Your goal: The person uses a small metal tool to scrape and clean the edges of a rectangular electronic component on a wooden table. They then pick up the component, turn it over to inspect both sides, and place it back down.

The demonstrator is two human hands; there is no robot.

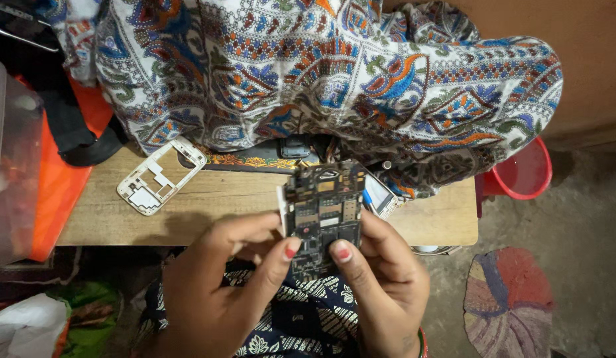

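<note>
Opened phone body (323,215), circuit side up, held by both hands over near edge of wooden bench (208,205), raised toward camera so board can be seen. Left hand (218,292): thumb pressed on lower left of board, other fingers curled behind, pinching it. Right hand (384,285): thumb pressed on lower right, fingers wrapped behind for support. White phone frame (159,176) laid aside near bench's left end, well apart. Patterned cloth (321,73) draped over far edge. Red tub (523,172) on floor past right end.
</note>
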